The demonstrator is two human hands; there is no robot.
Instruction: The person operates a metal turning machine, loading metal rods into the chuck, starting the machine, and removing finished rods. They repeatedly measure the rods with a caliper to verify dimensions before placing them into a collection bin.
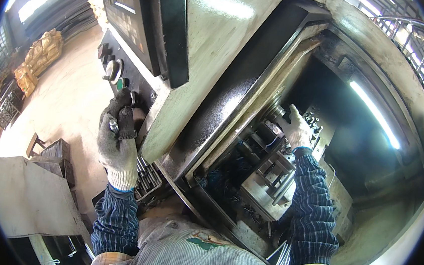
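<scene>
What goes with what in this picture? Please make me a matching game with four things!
Things:
1. Left hand
2. Light tube
3. Sleeves
4. Right hand

Matches:
A. dark blue with stripes
B. reaching inside the machine
C. beside the control panel
D. glowing white

Right pairs: 1-C, 2-D, 3-A, 4-B

Left hand gloved, fingers curled; right hand gloved (paler of two), reaching farther right, one finger raised; forearms sleeved.
</scene>
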